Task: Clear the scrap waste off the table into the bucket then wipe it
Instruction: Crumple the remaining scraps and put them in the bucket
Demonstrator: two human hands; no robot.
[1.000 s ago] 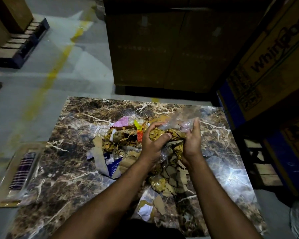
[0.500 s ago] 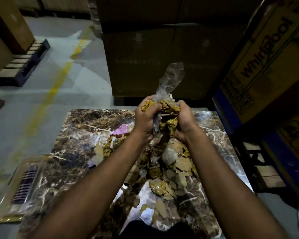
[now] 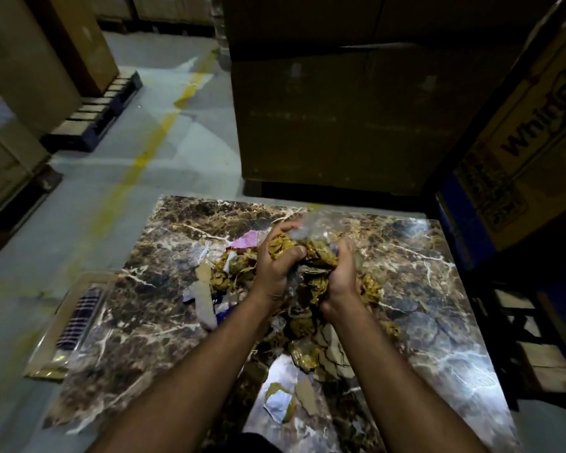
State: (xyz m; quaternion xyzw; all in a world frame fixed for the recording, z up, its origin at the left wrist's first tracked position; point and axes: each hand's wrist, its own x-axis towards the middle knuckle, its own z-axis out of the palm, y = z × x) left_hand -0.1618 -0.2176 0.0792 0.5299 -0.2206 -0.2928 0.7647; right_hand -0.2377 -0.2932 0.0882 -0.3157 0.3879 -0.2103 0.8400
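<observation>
Two hands gathered one bundle above the marble table [image 3: 138, 305]: the left hand [image 3: 276, 266] and right hand [image 3: 339, 276] curled tight around a wad of yellow scrap [image 3: 317, 253] and clear plastic. More scrap pieces [image 3: 311, 348] lay heaped beneath them mid-table. Cardboard boxes [image 3: 340, 109] stood beyond. I couldn't spot the bucket.

We cannot tell how much scrap waste [image 3: 311, 253] sits inside the two hands, since the left hand [image 3: 275, 266] and right hand [image 3: 339, 276] cover most of the bundle between them. Our forearms hide the tabletop [image 3: 164, 289] beneath them. Right of the hands, the printed carton [image 3: 530, 152] is cut off by the edge. Everything is dim and slightly blurred.
</observation>
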